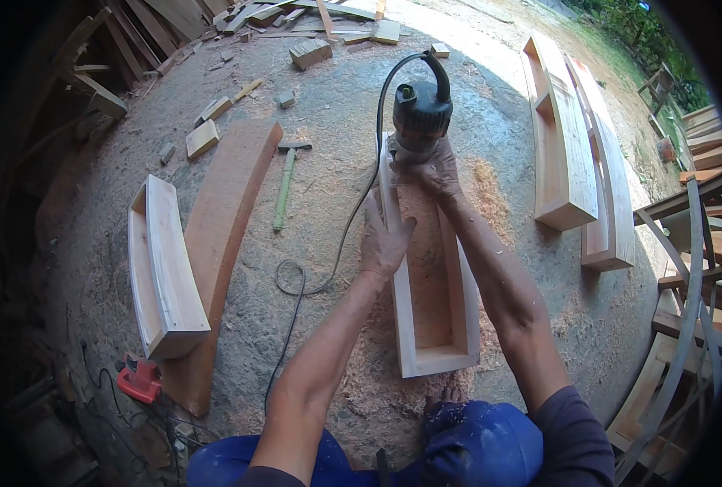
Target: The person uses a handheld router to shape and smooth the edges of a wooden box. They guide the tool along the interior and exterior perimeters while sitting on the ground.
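A long, open wooden drawer box [464, 325] lies on the floor in front of me, pointing away. At its far end stands a corded router [422, 118] with a black top. My right hand [438, 172] is closed around the low part of the router, its fingers partly hidden. Partway along the box, my left hand [385, 243] grips the left side wall, thumb over the inside. The router's black cord [353, 219] arches up, then runs down past my left arm and loops on the floor. Where the router's base meets the wood is mostly hidden.
A green-handled hammer [285, 185] lies left of the box. Farther left are a thick plank [235, 187], another drawer box [174, 268] and a red power tool [139, 378]. Two boxes [564, 138] stand at right. Shavings [491, 203] and wood offcuts [311, 53] cover parts of the floor.
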